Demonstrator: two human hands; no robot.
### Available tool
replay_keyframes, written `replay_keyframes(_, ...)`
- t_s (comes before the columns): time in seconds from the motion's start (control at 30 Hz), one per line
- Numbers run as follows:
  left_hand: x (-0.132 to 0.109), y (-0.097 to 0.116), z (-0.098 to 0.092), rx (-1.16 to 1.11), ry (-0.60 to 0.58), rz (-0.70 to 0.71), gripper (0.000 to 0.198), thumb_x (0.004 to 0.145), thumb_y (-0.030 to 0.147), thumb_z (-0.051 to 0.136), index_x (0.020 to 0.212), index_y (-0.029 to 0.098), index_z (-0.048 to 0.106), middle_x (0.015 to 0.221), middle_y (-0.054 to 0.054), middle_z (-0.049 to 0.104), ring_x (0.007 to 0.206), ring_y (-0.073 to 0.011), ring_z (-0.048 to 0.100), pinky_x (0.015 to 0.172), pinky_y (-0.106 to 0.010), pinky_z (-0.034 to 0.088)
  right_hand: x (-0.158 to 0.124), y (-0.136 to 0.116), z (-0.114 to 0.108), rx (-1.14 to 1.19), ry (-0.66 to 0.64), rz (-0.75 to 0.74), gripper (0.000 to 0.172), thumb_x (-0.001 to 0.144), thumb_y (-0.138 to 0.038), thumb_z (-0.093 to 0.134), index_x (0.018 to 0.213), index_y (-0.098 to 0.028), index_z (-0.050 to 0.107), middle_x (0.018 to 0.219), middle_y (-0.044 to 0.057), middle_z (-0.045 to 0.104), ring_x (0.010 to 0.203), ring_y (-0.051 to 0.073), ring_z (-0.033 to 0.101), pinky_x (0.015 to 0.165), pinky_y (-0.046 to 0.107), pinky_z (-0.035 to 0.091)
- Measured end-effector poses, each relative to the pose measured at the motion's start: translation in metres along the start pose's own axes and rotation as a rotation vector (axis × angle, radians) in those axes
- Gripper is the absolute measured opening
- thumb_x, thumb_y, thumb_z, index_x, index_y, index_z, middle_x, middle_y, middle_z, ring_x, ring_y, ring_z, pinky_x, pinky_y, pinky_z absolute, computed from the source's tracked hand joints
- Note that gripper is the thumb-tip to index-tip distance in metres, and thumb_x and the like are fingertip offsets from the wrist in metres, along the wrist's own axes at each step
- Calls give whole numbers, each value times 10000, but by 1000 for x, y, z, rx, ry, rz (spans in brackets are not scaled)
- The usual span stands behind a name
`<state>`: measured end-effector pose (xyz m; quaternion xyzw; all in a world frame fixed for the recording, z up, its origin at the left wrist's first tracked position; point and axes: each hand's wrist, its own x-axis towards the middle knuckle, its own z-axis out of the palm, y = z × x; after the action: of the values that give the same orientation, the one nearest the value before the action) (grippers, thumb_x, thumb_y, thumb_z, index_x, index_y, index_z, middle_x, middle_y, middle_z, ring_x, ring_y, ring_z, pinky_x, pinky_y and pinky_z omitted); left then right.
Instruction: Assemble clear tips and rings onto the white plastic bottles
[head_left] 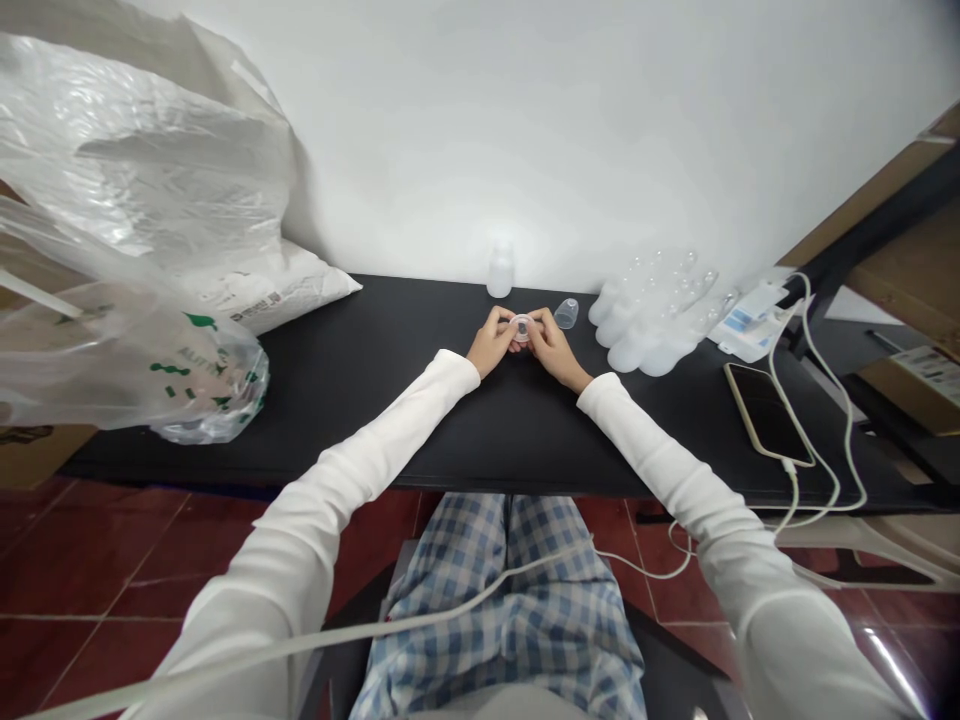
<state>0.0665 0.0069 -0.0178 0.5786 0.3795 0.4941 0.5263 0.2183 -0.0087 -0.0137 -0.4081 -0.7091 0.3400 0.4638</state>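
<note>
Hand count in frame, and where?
2: the left hand and the right hand, side by side over the black table, both gripping one small round piece. No other hands show.

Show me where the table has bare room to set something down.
Bare table: between left sleeve and right sleeve; between left sleeve and printed bag; between right sleeve and phone. Crowded: back right, with bottles, packet, cable; by right hand, a cap.

A black-screened rectangular phone lay plugged into a white cable. A translucent, green-printed plastic bag sat far left.
</note>
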Motion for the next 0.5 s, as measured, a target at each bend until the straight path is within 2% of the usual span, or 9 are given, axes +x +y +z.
replay_keyframes(0.27, -10, 6, 0, 246, 9, 107, 143, 943, 218, 594, 877, 225, 468, 632, 72, 634, 582, -101, 623, 668, -231, 461, -1, 3, 3, -235, 47, -8, 268, 974, -522, 476, 932, -272, 388, 627, -50, 531, 525, 173, 514, 580, 298, 387)
replay_keyframes(0.5, -4, 8, -4, 141, -27, 30, 107, 947, 227, 579, 911, 220, 479, 606, 71, 621, 547, -99, 587, 624, -231, 465, -2, -5, 1, -117, -26, -12, 400, 963, -650, 459, 988, -253, 413, 645, -57, 558, 562, 138, 522, 595, 274, 416)
